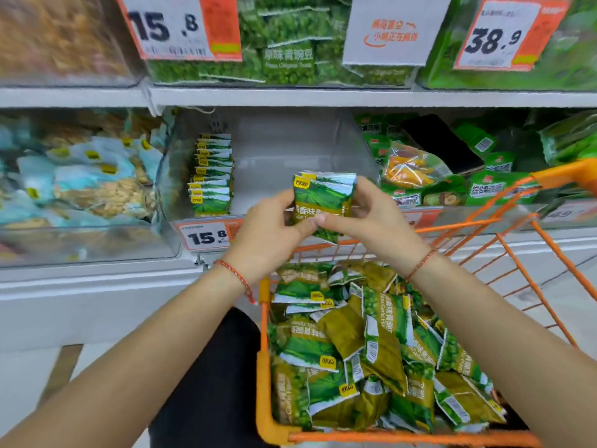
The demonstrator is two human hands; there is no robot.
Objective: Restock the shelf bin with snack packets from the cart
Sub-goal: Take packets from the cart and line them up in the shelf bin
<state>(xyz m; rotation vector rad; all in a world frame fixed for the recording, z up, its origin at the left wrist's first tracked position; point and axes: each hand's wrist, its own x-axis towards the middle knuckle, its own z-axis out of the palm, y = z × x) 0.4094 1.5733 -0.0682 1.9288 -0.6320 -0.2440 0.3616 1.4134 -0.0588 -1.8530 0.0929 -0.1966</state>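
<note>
Fingers of left hand (271, 221) and right hand (371, 215) clamp a squared stack of glossy green foil snack packets (323, 195) above the orange wire cart (504, 240).

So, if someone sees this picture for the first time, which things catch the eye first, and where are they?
Both hands, left hand and right hand, hold a stack of green snack packets at the centre, before the shelf bin. Below lies the orange cart, heaped with loose packets. The bin holds only one upright row of packets at its left.
</note>
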